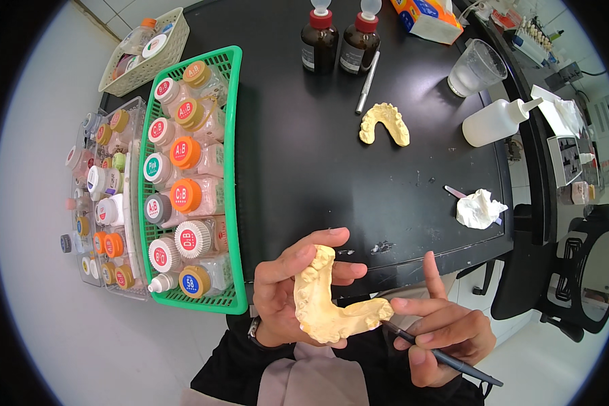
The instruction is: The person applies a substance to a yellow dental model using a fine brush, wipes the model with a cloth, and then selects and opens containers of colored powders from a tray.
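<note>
A yellow plaster dental cast, shaped like a horseshoe, is in my left hand in front of the table's near edge. My left fingers and thumb are closed around its left arm. My right hand pinches a dark, slim pen-like tool, slanting with its thin tip at the right end of the cast. My right index fingertip is at that same end, and another finger sticks upward. Whether the tool is a pen or a brush I cannot tell. A second yellow dental cast lies on the black table.
At left stands a green basket of capped jars, beside a clear organizer and a cream basket. Farther off are two brown bottles, a metal tool, a tissue pack, a cup, a squeeze bottle and crumpled tissue.
</note>
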`<state>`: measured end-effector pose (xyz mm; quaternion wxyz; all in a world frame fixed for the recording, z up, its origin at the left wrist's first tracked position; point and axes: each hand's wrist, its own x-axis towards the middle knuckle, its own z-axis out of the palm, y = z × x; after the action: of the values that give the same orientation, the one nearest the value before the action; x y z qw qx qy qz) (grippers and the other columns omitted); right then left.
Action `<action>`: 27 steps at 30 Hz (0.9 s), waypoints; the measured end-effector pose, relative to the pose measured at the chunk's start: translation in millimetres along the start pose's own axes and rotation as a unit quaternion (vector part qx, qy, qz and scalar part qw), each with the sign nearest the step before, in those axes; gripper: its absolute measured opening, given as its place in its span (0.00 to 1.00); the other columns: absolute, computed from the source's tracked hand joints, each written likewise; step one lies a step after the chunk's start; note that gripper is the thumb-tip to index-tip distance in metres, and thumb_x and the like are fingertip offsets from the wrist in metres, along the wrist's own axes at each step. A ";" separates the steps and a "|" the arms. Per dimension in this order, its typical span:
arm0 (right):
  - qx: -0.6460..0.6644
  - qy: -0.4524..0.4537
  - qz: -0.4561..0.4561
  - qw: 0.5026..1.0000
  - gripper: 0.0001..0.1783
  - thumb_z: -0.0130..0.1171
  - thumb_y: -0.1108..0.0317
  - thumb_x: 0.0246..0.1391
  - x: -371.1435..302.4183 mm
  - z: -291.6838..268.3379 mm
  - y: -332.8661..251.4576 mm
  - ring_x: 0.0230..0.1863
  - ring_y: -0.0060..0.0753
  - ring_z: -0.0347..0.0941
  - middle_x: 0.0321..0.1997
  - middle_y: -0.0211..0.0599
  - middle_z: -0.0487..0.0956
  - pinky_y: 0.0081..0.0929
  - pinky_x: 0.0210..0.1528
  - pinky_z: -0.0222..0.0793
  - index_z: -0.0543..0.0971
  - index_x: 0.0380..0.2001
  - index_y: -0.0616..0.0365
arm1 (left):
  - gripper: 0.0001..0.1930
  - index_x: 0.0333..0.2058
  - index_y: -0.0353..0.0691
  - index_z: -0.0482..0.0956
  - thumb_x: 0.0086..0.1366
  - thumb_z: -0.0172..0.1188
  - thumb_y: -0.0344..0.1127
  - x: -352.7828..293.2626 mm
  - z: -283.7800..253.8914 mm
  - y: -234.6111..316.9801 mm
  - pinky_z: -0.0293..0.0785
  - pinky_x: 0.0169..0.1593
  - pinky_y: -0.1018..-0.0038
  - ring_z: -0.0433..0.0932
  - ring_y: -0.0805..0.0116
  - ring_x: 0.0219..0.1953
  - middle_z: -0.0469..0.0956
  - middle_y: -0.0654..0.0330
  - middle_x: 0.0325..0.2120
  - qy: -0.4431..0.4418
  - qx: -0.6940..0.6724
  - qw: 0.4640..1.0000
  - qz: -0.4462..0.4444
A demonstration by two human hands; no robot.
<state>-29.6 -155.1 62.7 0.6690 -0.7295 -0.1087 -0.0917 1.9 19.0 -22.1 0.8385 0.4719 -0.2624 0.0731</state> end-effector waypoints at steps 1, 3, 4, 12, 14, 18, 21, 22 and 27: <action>0.003 -0.002 0.003 1.000 0.10 0.58 0.71 0.45 0.5 -0.7 -0.1 0.37 0.43 0.80 0.12 0.32 0.71 0.67 0.63 0.34 0.65 0.24 0.55 | 0.48 0.57 0.40 0.53 0.39 0.75 0.34 -0.4 0.1 0.1 0.75 0.50 0.64 0.74 0.51 0.48 0.56 0.32 0.55 -0.001 -0.003 1.000 -0.001; 0.005 -0.003 0.005 1.000 0.10 0.58 0.71 0.45 1.0 -0.5 0.0 0.37 0.43 0.80 0.12 0.32 0.71 0.68 0.63 0.34 0.65 0.24 0.55 | 0.48 0.57 0.40 0.53 0.39 0.75 0.34 0.1 0.1 0.7 0.75 0.50 0.64 0.74 0.51 0.48 0.56 0.32 0.55 -0.001 0.000 1.000 0.000; 0.004 -0.003 0.002 1.000 0.10 0.58 0.71 0.45 0.8 0.5 -0.1 0.37 0.43 0.80 0.12 0.32 0.72 0.68 0.63 0.34 0.65 0.24 0.55 | 0.48 0.57 0.40 0.53 0.39 0.75 0.34 1.1 0.0 1.1 0.75 0.50 0.64 0.74 0.51 0.49 0.56 0.32 0.55 -0.001 0.005 1.000 0.003; 0.009 0.001 0.002 1.000 0.10 0.58 0.70 0.46 -0.6 -0.1 1.1 0.38 0.43 0.79 0.12 0.32 0.72 0.68 0.63 0.34 0.65 0.24 0.55 | 0.48 0.57 0.40 0.53 0.39 0.76 0.34 0.7 0.3 0.9 0.74 0.50 0.64 0.74 0.50 0.49 0.56 0.32 0.55 0.000 0.009 1.000 0.003; 0.005 0.001 -0.001 1.000 0.11 0.58 0.70 0.46 -1.0 0.9 0.8 0.38 0.43 0.79 0.12 0.32 0.72 0.68 0.63 0.34 0.65 0.24 0.55 | 0.48 0.57 0.40 0.53 0.39 0.76 0.34 1.6 0.4 1.7 0.74 0.50 0.64 0.74 0.50 0.49 0.56 0.32 0.55 0.002 0.017 1.000 0.003; 0.011 0.001 0.002 1.000 0.10 0.58 0.71 0.45 -1.3 -0.8 0.9 0.38 0.44 0.79 0.12 0.32 0.72 0.69 0.63 0.33 0.65 0.23 0.55 | 0.48 0.57 0.40 0.53 0.39 0.75 0.34 1.5 1.2 1.8 0.74 0.50 0.64 0.74 0.50 0.48 0.56 0.32 0.55 -0.003 0.020 1.000 0.003; 0.012 -0.002 0.002 1.000 0.10 0.58 0.71 0.45 -0.6 -0.5 0.1 0.38 0.44 0.79 0.12 0.33 0.72 0.69 0.62 0.33 0.65 0.23 0.55 | 0.48 0.57 0.40 0.53 0.40 0.75 0.34 1.1 1.3 1.3 0.75 0.50 0.64 0.74 0.51 0.48 0.56 0.32 0.55 0.000 0.011 1.000 0.000; 0.013 -0.003 -0.002 1.000 0.10 0.58 0.71 0.45 -1.0 -0.6 1.2 0.38 0.44 0.79 0.13 0.33 0.72 0.69 0.62 0.33 0.65 0.23 0.55 | 0.48 0.57 0.40 0.53 0.40 0.75 0.34 1.2 0.6 0.6 0.75 0.50 0.64 0.74 0.51 0.48 0.56 0.32 0.55 0.000 0.006 1.000 0.001; 0.028 0.011 -0.003 1.000 0.11 0.59 0.70 0.46 -0.2 -1.8 3.7 0.36 0.45 0.80 0.13 0.34 0.73 0.69 0.62 0.36 0.65 0.24 0.56 | 0.47 0.57 0.40 0.53 0.40 0.75 0.31 0.1 1.2 0.7 0.76 0.48 0.66 0.75 0.51 0.48 0.56 0.33 0.55 0.001 0.017 1.000 0.002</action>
<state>-28.8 -157.2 59.3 0.6900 -0.7092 -0.1062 -0.0984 1.2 18.4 -21.0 0.8306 0.4853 -0.2611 0.0803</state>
